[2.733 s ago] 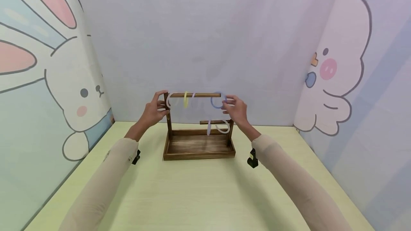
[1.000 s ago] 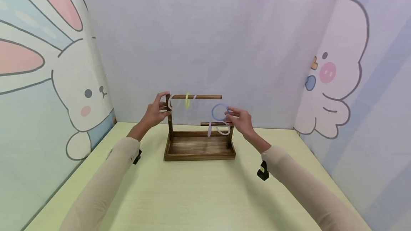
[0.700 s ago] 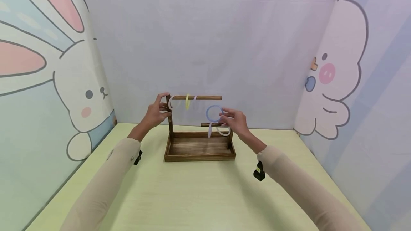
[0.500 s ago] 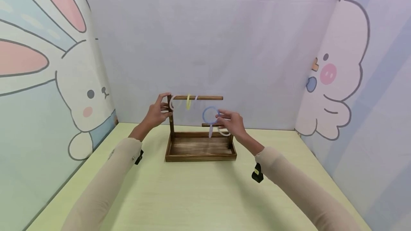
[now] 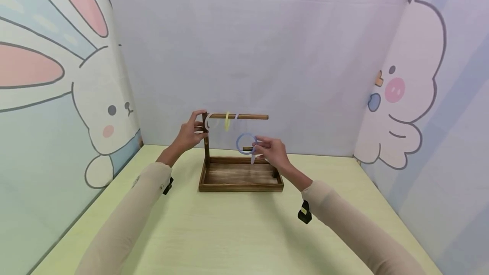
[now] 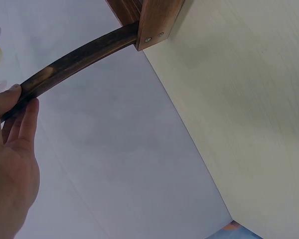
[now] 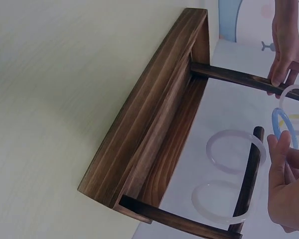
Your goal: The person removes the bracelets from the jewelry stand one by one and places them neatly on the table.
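Note:
My right hand (image 5: 275, 152) pinches a blue bangle (image 5: 237, 142) by its right side. In the head view the bangle overlaps the free left tip of the lower bar (image 5: 247, 148) of a wooden bangle stand. A pale purple bangle (image 7: 208, 149) and a whitish bangle (image 7: 194, 199) hang on that bar, mostly behind the hand in the head view. My left hand (image 5: 189, 134) grips the top of the left post (image 5: 207, 152), thumb and fingers on either side. On the upper bar (image 5: 256, 116) hang a whitish bangle (image 5: 206, 121), a yellow bangle (image 5: 227, 122) and a pale purple bangle (image 5: 236, 116).
The stand's base is a shallow wooden tray (image 5: 240, 188) on a pale yellow table (image 5: 229, 224). Close behind rises a pale curtain wall (image 5: 259, 54). Side walls carry a rabbit drawing (image 5: 95, 118) at left and a white cartoon figure (image 5: 405, 118) at right.
The right hand has carried the blue bangle from the upper bar's free end down and left to the lower bar's tip. The left hand stays on the post.

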A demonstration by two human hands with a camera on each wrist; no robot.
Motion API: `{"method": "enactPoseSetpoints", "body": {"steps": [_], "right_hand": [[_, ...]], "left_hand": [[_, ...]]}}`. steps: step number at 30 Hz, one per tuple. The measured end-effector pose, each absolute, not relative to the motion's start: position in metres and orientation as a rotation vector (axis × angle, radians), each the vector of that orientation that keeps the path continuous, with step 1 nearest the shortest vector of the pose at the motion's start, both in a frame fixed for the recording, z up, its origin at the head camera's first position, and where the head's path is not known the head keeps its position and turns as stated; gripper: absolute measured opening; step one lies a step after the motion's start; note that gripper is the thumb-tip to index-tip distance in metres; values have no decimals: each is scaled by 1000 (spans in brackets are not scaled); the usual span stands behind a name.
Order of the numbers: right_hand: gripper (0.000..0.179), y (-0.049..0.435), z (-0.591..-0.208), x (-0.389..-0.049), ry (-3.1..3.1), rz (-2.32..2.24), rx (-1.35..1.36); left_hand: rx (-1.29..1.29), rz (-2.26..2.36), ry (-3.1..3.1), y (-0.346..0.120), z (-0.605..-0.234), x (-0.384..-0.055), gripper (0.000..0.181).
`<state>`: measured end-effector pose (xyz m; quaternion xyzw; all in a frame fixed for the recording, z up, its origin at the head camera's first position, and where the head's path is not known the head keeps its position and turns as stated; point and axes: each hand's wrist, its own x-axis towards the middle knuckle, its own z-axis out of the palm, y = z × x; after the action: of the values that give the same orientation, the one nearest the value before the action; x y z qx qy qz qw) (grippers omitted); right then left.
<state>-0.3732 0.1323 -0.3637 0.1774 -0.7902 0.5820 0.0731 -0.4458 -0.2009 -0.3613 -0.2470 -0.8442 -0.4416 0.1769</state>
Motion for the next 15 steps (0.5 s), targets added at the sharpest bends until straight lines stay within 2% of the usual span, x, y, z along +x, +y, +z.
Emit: {"method": "enactPoseSetpoints", "body": {"steps": [15], "right_hand": [[43, 113, -370, -366, -2381, 1783, 639]], "left_hand": [[-715, -1246, -2376, -201, -361, -449, 87]]}}
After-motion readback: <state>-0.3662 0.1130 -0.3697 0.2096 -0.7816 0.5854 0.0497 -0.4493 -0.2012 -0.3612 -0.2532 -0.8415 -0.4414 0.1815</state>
